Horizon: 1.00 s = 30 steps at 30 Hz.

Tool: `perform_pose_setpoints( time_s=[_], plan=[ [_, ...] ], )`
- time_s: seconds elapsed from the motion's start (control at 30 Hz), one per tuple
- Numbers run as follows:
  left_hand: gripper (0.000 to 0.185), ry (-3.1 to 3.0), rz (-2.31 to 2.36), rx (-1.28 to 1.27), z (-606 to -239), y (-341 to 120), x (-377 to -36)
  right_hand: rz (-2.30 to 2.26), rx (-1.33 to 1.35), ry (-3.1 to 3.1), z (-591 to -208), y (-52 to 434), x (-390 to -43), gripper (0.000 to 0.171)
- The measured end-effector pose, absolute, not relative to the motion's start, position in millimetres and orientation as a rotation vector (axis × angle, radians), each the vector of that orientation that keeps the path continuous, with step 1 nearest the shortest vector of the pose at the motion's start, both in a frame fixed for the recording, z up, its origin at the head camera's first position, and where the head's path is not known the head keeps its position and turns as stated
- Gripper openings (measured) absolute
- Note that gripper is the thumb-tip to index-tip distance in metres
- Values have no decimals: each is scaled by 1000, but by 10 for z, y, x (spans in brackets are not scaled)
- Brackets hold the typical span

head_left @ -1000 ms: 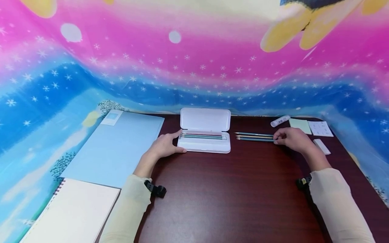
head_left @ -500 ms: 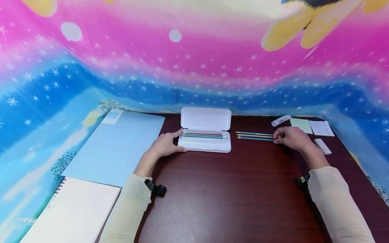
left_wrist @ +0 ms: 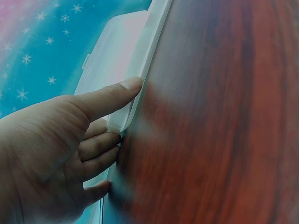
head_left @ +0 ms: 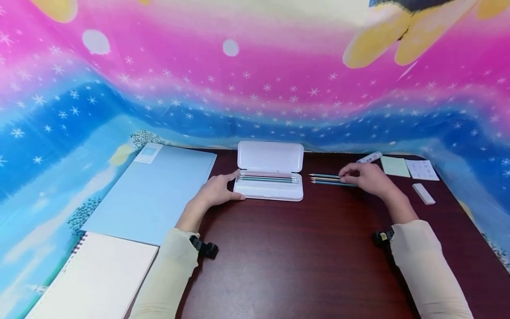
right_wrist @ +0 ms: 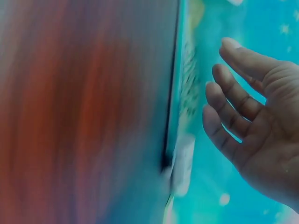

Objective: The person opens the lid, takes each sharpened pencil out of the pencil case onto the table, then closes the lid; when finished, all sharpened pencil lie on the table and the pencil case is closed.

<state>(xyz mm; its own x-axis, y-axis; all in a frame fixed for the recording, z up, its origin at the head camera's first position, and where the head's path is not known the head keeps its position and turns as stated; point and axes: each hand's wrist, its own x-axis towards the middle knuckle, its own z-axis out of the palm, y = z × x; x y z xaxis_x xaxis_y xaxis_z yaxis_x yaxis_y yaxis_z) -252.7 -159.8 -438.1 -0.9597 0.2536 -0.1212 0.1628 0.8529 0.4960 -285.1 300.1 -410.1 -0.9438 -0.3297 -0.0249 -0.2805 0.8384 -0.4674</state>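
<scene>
A white pencil case (head_left: 269, 192) stands with its lid up at the back middle of the table, several pencils (head_left: 268, 178) lying in its tray. My left hand (head_left: 215, 190) grips the case's left end, thumb along the front edge and fingers at the far side; the left wrist view shows the thumb (left_wrist: 114, 97) on the rim. To the right of the case lie three sharpened pencils (head_left: 324, 178), points toward it. Over their other ends is my right hand (head_left: 366, 177), fingertips close to them. In the right wrist view its fingers (right_wrist: 229, 105) are spread, with nothing between them.
A glue stick (head_left: 370, 157), green sticky notes (head_left: 395, 166), a printed white pad (head_left: 422, 169) and a white eraser-like block (head_left: 424, 194) lie at the right. Leftward are a blue folder (head_left: 159, 195) and a spiral sketchbook (head_left: 95, 274). A patterned cloth (head_left: 271, 79) hangs behind.
My right hand has slid left along the three pencils, from their far ends toward their middles. The pencils, the case and my left hand have stayed in place.
</scene>
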Motion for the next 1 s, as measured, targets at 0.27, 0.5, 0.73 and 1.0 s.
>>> perform_pose_setpoints(
  time_s=[0.27, 0.5, 0.73, 1.0],
  plan=[
    [97, 2844, 753, 304, -4388, -1590, -2518, -884, -528, 2821, -4070, 2531, -2930, 28],
    [98, 2851, 744, 288, -4376, -1589, -2524, -971, -562, 2768, -4108, 2202, -2998, 26],
    [97, 2848, 729, 284, -4355, -1584, -2527, -929, -663, 2714, -4106, 1890, -3028, 25],
    [97, 2847, 715, 280, -4347, -1572, -2529, -766, -806, 2702, -4143, 1604, -3044, 25]
  ],
)
